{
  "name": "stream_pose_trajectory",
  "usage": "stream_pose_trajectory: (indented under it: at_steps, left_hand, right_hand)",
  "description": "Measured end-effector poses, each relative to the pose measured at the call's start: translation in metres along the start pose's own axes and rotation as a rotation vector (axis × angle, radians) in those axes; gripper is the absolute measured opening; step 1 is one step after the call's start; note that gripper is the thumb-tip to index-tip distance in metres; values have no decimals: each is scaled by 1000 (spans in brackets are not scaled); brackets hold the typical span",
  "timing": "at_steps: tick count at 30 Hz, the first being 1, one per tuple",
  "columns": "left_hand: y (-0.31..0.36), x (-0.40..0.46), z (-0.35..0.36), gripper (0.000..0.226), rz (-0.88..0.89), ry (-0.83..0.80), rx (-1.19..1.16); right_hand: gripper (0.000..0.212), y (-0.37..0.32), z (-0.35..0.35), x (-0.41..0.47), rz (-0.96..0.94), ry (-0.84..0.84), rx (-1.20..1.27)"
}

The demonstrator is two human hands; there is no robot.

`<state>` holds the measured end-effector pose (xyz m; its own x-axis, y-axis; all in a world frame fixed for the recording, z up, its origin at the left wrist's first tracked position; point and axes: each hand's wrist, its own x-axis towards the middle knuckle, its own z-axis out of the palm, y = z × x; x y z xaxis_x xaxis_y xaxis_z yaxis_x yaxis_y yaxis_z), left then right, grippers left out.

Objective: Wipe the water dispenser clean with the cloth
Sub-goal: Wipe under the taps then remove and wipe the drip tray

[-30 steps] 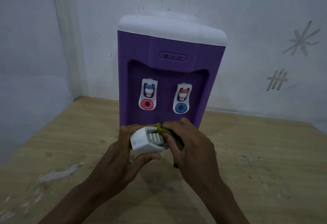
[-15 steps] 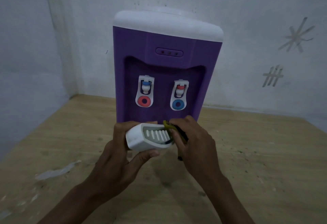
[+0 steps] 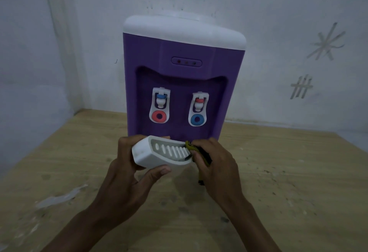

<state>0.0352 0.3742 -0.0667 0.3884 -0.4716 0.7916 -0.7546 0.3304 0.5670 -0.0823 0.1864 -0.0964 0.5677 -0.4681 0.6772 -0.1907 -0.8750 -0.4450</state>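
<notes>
Head view, lower centre: the left hand [image 3: 127, 174] gripped the white slotted plastic drip tray [image 3: 159, 152], now tilted further up, grille more exposed. The right hand [image 3: 215, 164] pinched the yellow-and-black cloth [image 3: 194, 148] against the tray's right end, so the wiping likely continued. Behind, mid-frame, the purple white-topped water dispenser [image 3: 183, 68] stood on the wooden table [image 3: 288, 172].

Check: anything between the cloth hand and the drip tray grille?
Nothing visible. The right hand presses the yellow-black cloth onto the right end of the white drip tray, which the left hand holds off the table, in front of the purple dispenser.
</notes>
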Motion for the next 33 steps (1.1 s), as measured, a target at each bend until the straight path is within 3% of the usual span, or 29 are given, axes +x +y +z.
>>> stream_pose_trajectory:
  at_steps: [6, 11, 13, 16, 20, 22, 29, 33]
  left_hand:
    - [-6, 0, -3, 50, -111, 55, -58]
    - [-3, 3, -4, 52, -119, 71, -87]
    - [-1, 5, -6, 47, -133, 83, -125]
    - [0, 6, -5, 46, -176, 101, -153]
    - [-5, 6, -1, 38, -258, 198, -271]
    - [-7, 7, -2, 31, -305, 252, -360]
    - [-15, 1, 8, 35, -498, 309, -561]
    - [-17, 1, 6, 40, -544, 299, -571]
  right_hand:
    - [22, -36, -3, -3, -117, -21, 288]
    - [27, -19, -4, -5, -192, 3, -3]
    - [24, -4, -5, -4, -160, 5, -122]
    - [21, 12, -4, -3, -65, -14, -76]
    - [11, -3, 2, 0, 352, 138, 498]
    - [9, -12, 3, 1, 470, 236, 650]
    - [14, -26, 9, -5, 503, 314, 706]
    - [22, -30, 15, -10, 321, 303, 534]
